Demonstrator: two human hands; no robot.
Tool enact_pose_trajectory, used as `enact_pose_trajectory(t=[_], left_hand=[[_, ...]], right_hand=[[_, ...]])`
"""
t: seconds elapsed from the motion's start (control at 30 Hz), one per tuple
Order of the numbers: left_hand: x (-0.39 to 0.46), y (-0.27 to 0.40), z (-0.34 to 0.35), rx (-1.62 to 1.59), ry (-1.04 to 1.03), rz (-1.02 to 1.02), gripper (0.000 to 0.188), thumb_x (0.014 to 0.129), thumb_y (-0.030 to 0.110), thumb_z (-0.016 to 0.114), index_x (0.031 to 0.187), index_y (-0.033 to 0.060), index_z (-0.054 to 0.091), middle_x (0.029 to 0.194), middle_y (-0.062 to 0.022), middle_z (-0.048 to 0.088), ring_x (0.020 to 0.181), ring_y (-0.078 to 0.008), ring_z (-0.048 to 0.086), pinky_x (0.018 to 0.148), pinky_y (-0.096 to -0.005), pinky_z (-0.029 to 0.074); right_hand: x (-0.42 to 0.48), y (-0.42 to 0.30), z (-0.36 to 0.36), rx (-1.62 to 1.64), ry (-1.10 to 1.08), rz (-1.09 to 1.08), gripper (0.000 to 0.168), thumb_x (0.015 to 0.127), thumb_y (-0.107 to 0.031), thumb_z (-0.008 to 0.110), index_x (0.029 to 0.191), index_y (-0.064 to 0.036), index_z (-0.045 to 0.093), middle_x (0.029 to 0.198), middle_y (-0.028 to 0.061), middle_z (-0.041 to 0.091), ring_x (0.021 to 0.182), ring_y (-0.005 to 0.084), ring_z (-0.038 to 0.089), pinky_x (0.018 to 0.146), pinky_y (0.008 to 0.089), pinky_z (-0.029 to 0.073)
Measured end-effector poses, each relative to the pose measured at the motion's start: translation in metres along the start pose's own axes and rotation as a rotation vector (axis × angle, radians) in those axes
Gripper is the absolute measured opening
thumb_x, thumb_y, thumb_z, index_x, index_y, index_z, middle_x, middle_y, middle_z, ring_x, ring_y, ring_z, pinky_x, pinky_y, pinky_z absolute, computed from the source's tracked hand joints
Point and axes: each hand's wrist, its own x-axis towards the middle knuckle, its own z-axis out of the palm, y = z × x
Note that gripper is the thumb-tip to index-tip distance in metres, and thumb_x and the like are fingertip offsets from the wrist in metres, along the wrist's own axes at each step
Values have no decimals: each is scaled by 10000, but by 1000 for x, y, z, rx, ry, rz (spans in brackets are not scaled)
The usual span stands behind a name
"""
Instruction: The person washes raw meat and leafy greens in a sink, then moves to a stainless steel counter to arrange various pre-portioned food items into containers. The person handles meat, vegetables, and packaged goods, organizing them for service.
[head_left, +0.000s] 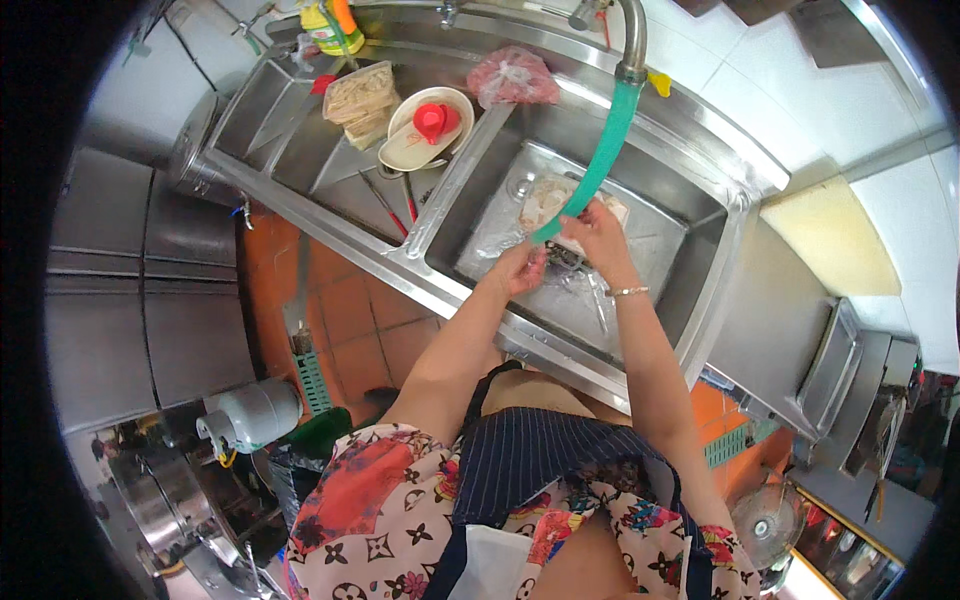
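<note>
A green hose (600, 161) hangs from the curved metal faucet (634, 37) into the right stainless-steel sink basin (675, 225). My left hand (523, 268) is at the hose's lower end with its fingers curled. Just right of the hose is my right hand (600, 238), its fingers bent close to it. Whether either hand grips anything is hidden. Clear water splashes below the hands onto the basin floor. Behind the hose and my right hand lies a pale, piled food-like mass (546, 201), partly covered; I cannot tell what it is.
A knotted plastic bag of pinkish-red contents (517, 79) rests on the sink's back ledge. The left basin holds a bag of tan pieces (364, 101), an oval cream dish (420, 146) with a red cup (431, 121), and red-handled utensils (390, 210). A yellow bottle (330, 30) stands behind.
</note>
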Motion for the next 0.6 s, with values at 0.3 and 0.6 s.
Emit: enact_pose_trajectory(t=[0.3,0.6], left_hand=[[-45,14,6,578,161,203,167,813,234,574,729,100,520,601,14,490,453,-71,443,392,-213,392],[-22,24,34,1284,-121,384,148,812,194,544,793,47,548,645,-4,519,570,-75,468,522,-218,383]], right_hand=[[1,9,-64,212,194,71,343,779,-78,564,1111,-29,492,885,59,571,838,135,536,761,259,432],[-136,41,-111,-75,608,190,355,808,-126,528,1152,-46,492,1004,89,583,935,164,541,837,277,414]])
